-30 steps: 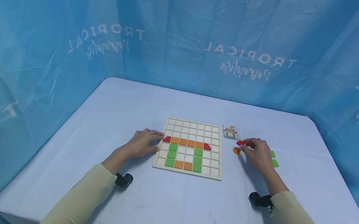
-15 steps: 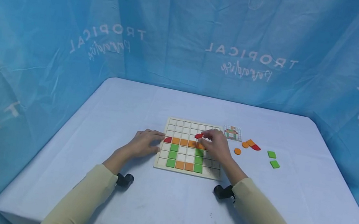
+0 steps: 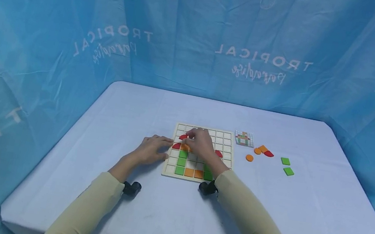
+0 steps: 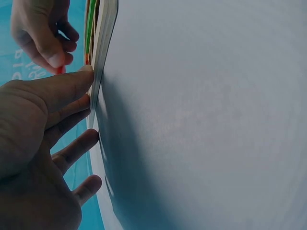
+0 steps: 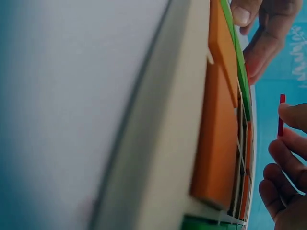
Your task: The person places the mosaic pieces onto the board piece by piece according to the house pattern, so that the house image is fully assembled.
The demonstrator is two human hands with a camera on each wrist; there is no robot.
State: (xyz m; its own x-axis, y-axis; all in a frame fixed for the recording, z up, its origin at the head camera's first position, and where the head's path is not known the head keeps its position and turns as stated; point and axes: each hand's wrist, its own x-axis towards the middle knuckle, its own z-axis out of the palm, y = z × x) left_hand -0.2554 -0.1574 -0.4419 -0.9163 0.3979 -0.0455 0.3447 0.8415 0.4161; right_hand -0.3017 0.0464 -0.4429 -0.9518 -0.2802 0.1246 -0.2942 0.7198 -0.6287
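I am pinching a red piece (image 3: pixel 183 137) between thumb and finger of my right hand (image 3: pixel 199 141); in the right wrist view it is hanging just clear of the board (image 3: pixel 226 136), nearer the board's left edge than its right. The piece is lying leftward of that hand, its longer side seemingly running parallel to the bench's (image 3: pixel 158 217) near edge. An orange square (image 3: pixel 184 148) is sitting just nearward of it. My left hand (image 3: pixel 151 150) is resting close by, gripping nothing, its extended fingers touching the board's left edge. I am judging that the piece's angle to that edge is mattering most.
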